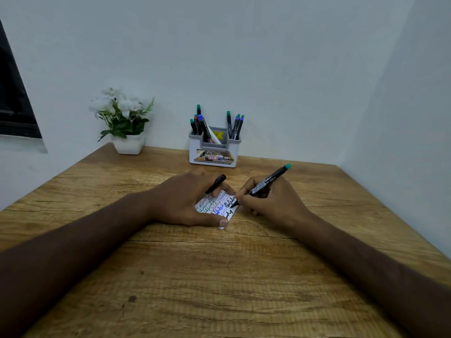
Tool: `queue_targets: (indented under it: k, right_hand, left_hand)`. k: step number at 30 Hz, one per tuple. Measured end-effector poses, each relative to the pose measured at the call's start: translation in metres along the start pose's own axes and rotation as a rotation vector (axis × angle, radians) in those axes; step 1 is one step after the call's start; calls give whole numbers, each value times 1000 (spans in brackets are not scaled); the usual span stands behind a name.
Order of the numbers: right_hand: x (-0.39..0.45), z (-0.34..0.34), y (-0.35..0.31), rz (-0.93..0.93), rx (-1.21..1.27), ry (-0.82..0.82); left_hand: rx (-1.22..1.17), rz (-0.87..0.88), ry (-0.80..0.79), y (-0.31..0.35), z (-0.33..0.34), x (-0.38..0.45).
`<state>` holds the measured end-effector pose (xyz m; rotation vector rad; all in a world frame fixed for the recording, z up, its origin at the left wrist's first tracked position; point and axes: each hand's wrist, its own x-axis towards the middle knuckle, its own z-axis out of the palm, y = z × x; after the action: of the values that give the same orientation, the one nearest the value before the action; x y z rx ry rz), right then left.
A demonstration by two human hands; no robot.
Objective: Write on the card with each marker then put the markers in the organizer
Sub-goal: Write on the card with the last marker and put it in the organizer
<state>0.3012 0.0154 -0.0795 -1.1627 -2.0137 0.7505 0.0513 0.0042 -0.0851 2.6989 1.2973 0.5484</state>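
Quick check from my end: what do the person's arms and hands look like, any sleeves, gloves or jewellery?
Both forearms are bare as far as the frame shows, with no sleeves in view. The left hand and right hand wear no gloves, and no rings, watch or bracelets are visible.

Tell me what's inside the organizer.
The organizer holds capped markers standing upright: a cluster in its left compartment and another in its right, plus a yellow-labelled card in the middle slot. The walls hide their lower ends and anything beneath.
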Motion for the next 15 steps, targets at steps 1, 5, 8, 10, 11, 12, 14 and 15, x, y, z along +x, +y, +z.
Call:
queue_targets:
  k: [1, 5, 8, 10, 11, 12, 14, 15]
  right_hand:
    - [0, 1, 0, -12, -20, -7]
    - [0, -1, 1, -19, -41, -21]
    - [2, 0, 2, -12, -31, -11]
    - [2, 0, 3, -25, -39, -17]
    - [2, 0, 3, -26, -44, -28]
    - [2, -1, 4, -19, -41, -40]
    - [3, -3, 4, 4, -21, -52]
    - [3, -4, 4, 8, -14, -49]
  left_hand:
    - [3, -1, -4, 0, 0, 0]
    - [6, -15, -14, 0, 0, 1]
    - [6, -26, -20, 0, -1, 0]
    - [0, -28, -25, 1, -2, 1]
    - [5, -28, -30, 1, -2, 1]
    - [8, -27, -34, 1, -2, 1]
    - [3, -30, -30, 2, -3, 0]
    - [2, -34, -24, 2, -3, 1]
